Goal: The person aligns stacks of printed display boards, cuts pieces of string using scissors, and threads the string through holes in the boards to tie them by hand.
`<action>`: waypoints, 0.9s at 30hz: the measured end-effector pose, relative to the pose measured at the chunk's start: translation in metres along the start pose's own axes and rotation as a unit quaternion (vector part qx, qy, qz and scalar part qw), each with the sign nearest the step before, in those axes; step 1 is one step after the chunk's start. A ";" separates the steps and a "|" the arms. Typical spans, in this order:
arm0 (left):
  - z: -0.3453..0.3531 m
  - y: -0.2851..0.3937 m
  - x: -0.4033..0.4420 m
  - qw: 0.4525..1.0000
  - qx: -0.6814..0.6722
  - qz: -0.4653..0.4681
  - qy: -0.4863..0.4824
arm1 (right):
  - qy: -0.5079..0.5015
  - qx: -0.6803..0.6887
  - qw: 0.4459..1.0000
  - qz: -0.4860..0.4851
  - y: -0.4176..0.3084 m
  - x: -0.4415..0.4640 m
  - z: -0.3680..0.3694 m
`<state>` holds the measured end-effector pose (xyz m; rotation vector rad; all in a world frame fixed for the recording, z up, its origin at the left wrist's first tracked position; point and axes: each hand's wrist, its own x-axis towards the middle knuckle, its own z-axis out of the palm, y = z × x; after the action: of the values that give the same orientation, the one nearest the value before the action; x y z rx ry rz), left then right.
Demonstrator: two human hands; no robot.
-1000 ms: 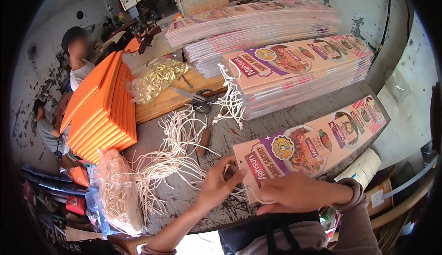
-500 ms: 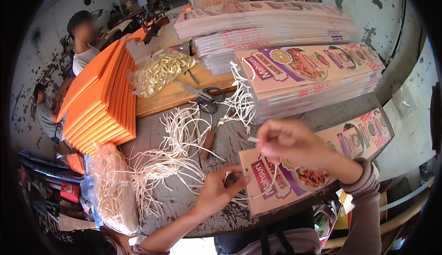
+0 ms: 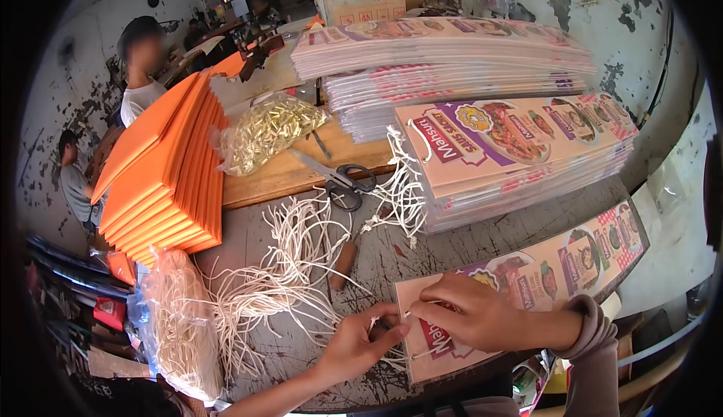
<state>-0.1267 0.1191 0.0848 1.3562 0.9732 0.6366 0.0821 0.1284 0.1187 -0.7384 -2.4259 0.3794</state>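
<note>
A long printed card in clear plastic (image 3: 520,281) lies slanted at the table's front edge, with two holes at its left end. My left hand (image 3: 360,345) is closed on that left edge, thumb at the rim and the other fingers partly hidden. Above the card, my right hand (image 3: 471,315) pinches the end of a white cord (image 3: 407,314) close to the upper hole. A lower stretch of the cord shows near the other hole. To the left spreads a tangle of cut white cords (image 3: 282,266).
Scissors (image 3: 343,183), a bag of brass-coloured pieces (image 3: 275,131), a brown rod (image 3: 343,264) and a bagged cord bundle (image 3: 181,319) surround the cords. Orange folded pieces (image 3: 162,183) stack left; printed cards (image 3: 520,146) pile behind. Two people (image 3: 141,78) are at far left.
My right hand has come down from above the card to its left end, bringing the cord tip to the upper hole. My left hand stays at the edge. The view has tilted slightly.
</note>
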 end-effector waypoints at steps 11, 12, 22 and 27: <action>0.001 -0.003 -0.001 0.999 -0.033 0.000 0.013 | 0.034 -0.198 0.978 -0.053 -0.006 0.001 0.010; 0.002 -0.003 -0.001 0.999 -0.030 0.007 0.018 | 0.037 -0.192 0.979 -0.052 -0.006 0.001 0.012; 0.002 0.004 0.001 0.990 -0.137 -0.031 0.032 | 0.021 -0.160 0.986 -0.036 -0.004 0.001 0.009; 0.004 0.003 0.003 0.994 -0.104 -0.017 0.026 | 0.027 -0.127 0.991 -0.039 0.003 0.002 0.015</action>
<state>-0.1212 0.1203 0.0871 1.1407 0.9426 0.7299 0.0732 0.1300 0.1068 -0.7478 -2.4703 0.0178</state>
